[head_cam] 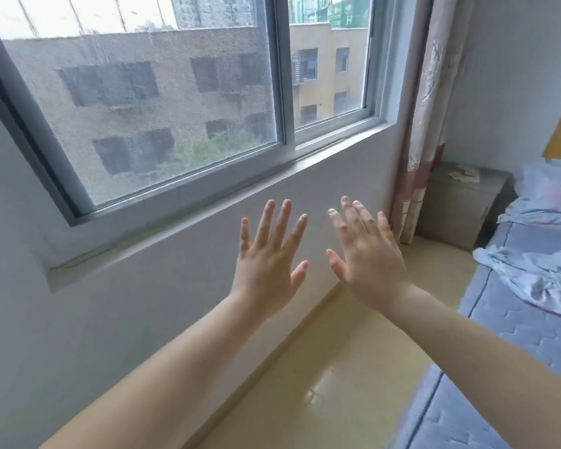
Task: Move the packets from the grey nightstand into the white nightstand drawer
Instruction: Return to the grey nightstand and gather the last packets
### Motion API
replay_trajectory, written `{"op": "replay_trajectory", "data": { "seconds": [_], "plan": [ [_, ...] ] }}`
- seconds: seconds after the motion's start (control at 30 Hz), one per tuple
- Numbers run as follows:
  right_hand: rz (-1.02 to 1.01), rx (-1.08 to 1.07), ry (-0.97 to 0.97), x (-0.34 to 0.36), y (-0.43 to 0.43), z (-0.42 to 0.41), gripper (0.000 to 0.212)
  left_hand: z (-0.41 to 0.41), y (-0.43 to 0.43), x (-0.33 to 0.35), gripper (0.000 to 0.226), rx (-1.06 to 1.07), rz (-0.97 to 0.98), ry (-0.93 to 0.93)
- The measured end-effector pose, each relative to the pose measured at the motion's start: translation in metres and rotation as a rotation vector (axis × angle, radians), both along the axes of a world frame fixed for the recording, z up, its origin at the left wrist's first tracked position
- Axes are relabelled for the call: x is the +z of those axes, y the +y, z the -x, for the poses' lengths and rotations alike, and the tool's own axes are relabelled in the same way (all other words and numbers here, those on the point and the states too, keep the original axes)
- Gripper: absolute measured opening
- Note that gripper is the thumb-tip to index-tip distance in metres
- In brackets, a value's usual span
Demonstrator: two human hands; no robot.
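Left hand (268, 267), right hand (366, 257): hovering mid-frame, fingers spread, gripping nothing. Packets (467, 172): lying atop grey nightstand (454, 212), centre right. Advice: walking closer first, then pinching packets by edges.

No legible text, no labels (distant blur)

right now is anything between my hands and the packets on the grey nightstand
Nothing visible. The left hand and right hand are open and empty, far from the packets on the grey nightstand, with bare floor between. The bed only flanks that path on its right.
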State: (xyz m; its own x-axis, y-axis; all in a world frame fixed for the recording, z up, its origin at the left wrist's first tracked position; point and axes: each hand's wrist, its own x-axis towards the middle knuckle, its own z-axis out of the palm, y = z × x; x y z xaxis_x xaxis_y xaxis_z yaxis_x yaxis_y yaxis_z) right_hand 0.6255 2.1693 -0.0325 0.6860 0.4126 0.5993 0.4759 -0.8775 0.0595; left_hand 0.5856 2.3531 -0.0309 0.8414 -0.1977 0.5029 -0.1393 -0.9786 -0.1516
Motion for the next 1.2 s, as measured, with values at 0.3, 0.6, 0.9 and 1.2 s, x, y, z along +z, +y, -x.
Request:
{"op": "replay_trajectory", "data": {
  "seconds": [0.3,0.6,0.9,1.2],
  "plan": [
    [-0.001,-0.230,-0.022,-0.010,0.031,-0.219,0.060,-0.255,0.032,-0.007,0.076,-0.205,-0.086,-0.050],
    [-0.085,-0.560,0.070,0.008,-0.009,-0.405,0.061,-0.504,-0.033,0.011,0.074,-0.475,-0.090,0.042],
    [-0.152,-0.790,0.041,-0.005,-0.185,-0.551,0.062,-0.687,-0.232,-0.019,0.071,-0.668,0.031,0.117],
    [-0.099,-0.878,0.178,-0.009,-0.392,-0.722,0.064,-0.875,-0.435,-0.021,0.072,-0.681,0.080,0.216]
  ]
}}
